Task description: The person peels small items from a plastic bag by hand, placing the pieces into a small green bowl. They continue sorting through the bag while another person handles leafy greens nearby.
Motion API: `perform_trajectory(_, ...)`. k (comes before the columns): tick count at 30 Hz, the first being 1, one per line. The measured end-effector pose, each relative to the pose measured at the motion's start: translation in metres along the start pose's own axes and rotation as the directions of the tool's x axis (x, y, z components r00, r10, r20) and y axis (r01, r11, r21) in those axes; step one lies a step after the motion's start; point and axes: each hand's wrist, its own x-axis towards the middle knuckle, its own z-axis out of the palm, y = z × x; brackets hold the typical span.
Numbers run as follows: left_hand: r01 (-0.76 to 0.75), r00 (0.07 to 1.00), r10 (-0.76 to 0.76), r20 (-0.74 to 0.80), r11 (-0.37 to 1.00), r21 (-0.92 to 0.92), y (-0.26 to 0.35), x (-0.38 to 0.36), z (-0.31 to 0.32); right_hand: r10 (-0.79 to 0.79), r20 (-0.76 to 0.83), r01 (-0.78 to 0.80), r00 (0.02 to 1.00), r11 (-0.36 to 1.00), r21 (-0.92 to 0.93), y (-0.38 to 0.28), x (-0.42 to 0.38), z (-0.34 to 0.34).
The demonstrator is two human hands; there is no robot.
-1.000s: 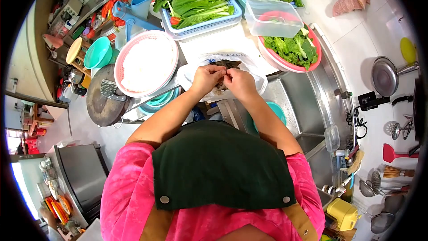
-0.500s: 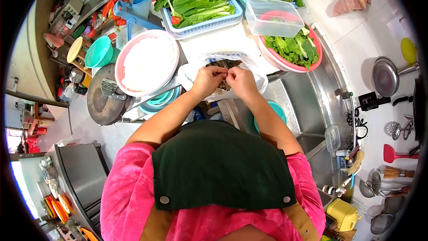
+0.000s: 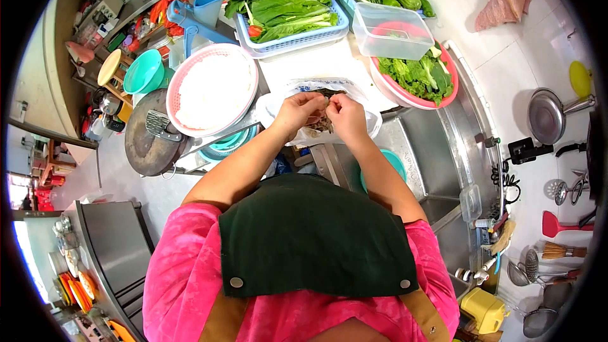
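A crumpled white plastic bag (image 3: 368, 125) lies open at the counter's near edge. Inside it are grey-brown pieces (image 3: 322, 125) that look like shrimp, partly covered by my hands. Over the bag's mouth, my left hand (image 3: 297, 114) is closed in a pinch. My right hand (image 3: 348, 118) pinches close beside it, the fingertips of both nearly meeting. Whatever small piece sits between the fingers is too small to make out.
A pink basket (image 3: 253, 92) with white contents stands left, beside a round dark board (image 3: 142, 145) bearing a cleaver (image 3: 158, 124). Leafy greens (image 3: 291, 16) fill a blue basket behind. Right are a pink bowl (image 3: 448, 92) of greens, a clear container (image 3: 392, 31) and a steel sink (image 3: 437, 145).
My fingers have shifted within their pinch, and the right hand's fingertips are a little higher. More of the bag's contents shows below them. The whole view has moved slightly.
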Motion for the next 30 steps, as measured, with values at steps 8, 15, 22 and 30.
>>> perform_trajectory(8, -0.165, 0.986, 0.156, 0.062, 0.968, 0.190, -0.005, 0.002, -0.004, -0.105, 0.042, 0.107, 0.994, 0.993, -0.053, -0.012, -0.002, -0.006)
perform_trajectory(15, -0.215, 0.972, 0.194, 0.131, 0.962, 0.170, -0.004, 0.006, -0.010, 0.283, 0.274, -0.382, 0.919, 0.809, 0.447, -0.008, 0.003, -0.012)
perform_trajectory(22, -0.126, 0.989, 0.105, 0.103, 0.967, 0.223, 0.010, -0.004, -0.004, 0.289, 0.312, -0.399, 0.905, 0.831, 0.387, -0.015, 0.004, -0.014)
perform_trajectory(30, -0.271, 0.952, 0.226, 0.205, 0.935, 0.228, 0.015, -0.005, -0.009, 0.325, 0.348, -0.467, 0.879, 0.732, 0.496, -0.011, 0.009, -0.017)
